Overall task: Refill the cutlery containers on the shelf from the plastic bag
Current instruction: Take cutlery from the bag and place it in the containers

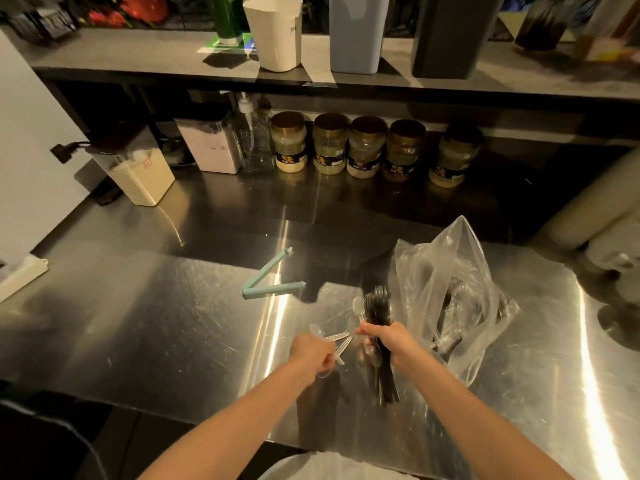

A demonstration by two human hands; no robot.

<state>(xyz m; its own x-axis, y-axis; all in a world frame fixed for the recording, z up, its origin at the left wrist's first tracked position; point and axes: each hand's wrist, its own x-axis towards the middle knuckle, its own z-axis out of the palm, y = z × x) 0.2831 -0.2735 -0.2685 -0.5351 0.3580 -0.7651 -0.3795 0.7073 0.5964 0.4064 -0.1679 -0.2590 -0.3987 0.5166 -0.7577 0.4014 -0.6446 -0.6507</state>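
My right hand [387, 342] grips a bundle of black plastic forks [379, 306], tines up, with a clear spoon [358, 305] sticking out beside them. My left hand [311, 353] holds several clear plastic spoons [337, 338], just left of the forks. A clear plastic bag [450, 292] with more cutlery inside lies open on the steel counter to the right of my right hand. On the shelf above stand a white container [277, 32], a pale blue container [358, 32] and a black container [450, 36].
A light blue bag clip [268, 280] lies open on the steel counter [173, 306]. Spice jars [363, 147], a pump bottle [252, 136] and powder boxes [138, 168] line the back under the shelf. A green bottle [225, 15] stands on the shelf.
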